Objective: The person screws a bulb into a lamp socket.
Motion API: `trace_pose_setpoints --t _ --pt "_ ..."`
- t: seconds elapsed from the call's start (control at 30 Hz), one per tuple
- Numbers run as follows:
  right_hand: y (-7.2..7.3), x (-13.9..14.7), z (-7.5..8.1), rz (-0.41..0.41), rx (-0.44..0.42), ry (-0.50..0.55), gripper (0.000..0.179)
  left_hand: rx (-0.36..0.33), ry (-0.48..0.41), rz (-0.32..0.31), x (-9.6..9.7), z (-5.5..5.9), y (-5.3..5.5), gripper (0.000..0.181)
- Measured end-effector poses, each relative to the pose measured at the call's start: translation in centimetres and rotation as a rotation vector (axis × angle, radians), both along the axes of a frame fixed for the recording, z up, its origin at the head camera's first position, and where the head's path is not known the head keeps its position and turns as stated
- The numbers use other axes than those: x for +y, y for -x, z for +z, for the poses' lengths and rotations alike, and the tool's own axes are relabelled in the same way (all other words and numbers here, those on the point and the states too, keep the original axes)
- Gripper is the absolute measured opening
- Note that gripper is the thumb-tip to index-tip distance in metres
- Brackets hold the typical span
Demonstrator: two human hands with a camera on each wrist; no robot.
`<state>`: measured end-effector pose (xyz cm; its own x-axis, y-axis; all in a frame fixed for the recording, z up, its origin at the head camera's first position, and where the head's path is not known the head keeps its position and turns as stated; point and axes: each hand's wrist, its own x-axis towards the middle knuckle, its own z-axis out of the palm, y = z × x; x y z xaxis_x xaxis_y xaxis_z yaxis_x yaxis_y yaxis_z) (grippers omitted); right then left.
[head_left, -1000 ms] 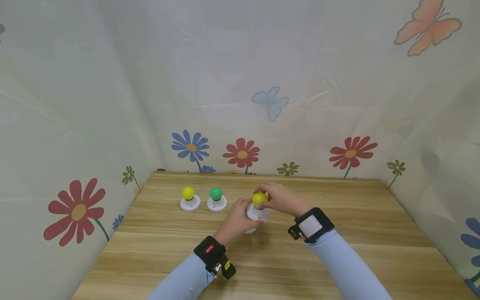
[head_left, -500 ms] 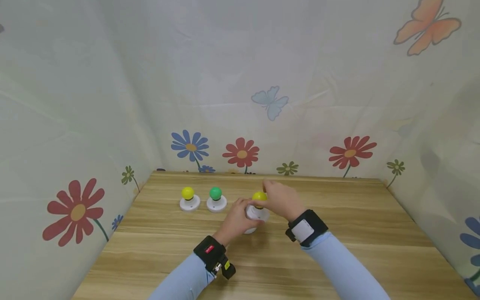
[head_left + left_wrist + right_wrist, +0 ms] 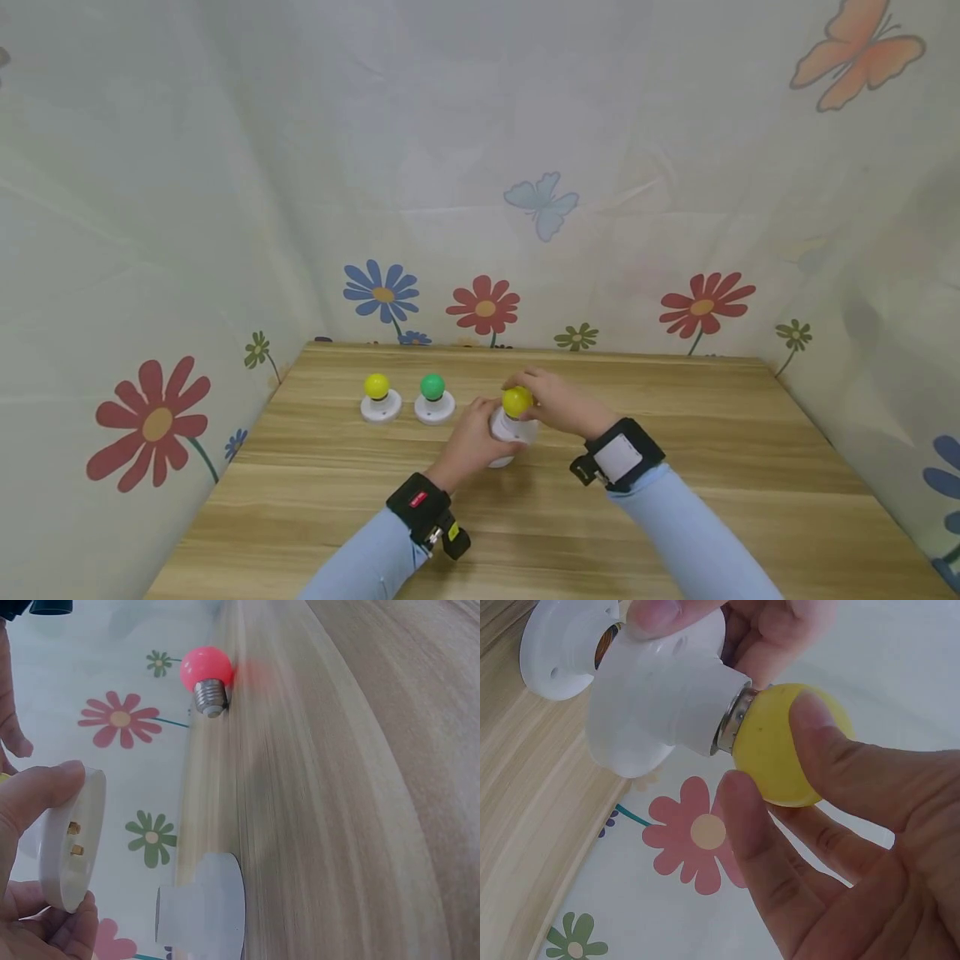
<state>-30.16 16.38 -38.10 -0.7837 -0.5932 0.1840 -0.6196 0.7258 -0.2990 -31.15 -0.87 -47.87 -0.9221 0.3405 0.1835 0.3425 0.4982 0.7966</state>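
Note:
My left hand (image 3: pixel 472 442) grips a white round lamp socket (image 3: pixel 649 701) by its wide base, holding it above the table. Two brass-coloured contacts show on the socket's underside in the left wrist view. A yellow light bulb (image 3: pixel 772 754) sits in the socket's mouth, with a band of its metal screw base showing. My right hand (image 3: pixel 558 402) holds this bulb, the thumb (image 3: pixel 817 735) on one side and the fingers around the other. Below the held socket, another white lamp socket (image 3: pixel 206 907) stands on the table, mostly hidden in the head view.
To the left stand two white sockets, one with a yellow bulb (image 3: pixel 377 386), one with a green bulb (image 3: pixel 432 387). A red bulb (image 3: pixel 206 669) lies on the wooden table (image 3: pixel 360 492), seen in the left wrist view. A flower-printed curtain (image 3: pixel 420 208) surrounds the table.
My right hand twisted forward over the yellow bulb half a second ago and has now turned back, with the bulb tipped slightly left. The left hand has kept its hold on the socket.

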Motion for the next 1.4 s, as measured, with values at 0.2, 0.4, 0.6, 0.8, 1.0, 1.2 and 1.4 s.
trace_pose_setpoints --t 0.2,0.4,0.6,0.8,1.0,1.2,1.4 --pt "0.0 0.3 0.2 -0.021 -0.073 0.024 0.059 -0.002 0.018 0.0 0.0 0.1 0.0 0.074" --pt "0.0 -0.4 -0.7 -0.257 -0.03 -0.001 0.073 -0.012 0.003 0.008 0.1 0.1 0.1 0.067" --pt "-0.5 -0.8 -1.3 -0.329 0.112 -0.06 0.058 -0.023 -0.002 0.009 0.2 0.1 0.1 0.062" --pt "-0.6 -0.9 -0.7 -0.254 0.045 -0.029 0.043 -0.015 0.0 -0.002 0.1 0.2 0.1 0.073" --pt "-0.6 -0.3 0.3 -0.057 -0.028 0.025 0.038 -0.008 0.015 0.006 0.0 0.0 0.3 0.076" --pt "-0.6 -0.1 0.4 -0.083 -0.052 0.042 0.043 -0.017 0.02 0.008 0.1 0.2 0.1 0.077" --pt "-0.8 -0.8 -0.8 -0.327 0.05 -0.035 0.06 -0.014 -0.004 -0.005 0.1 0.2 0.0 0.069"
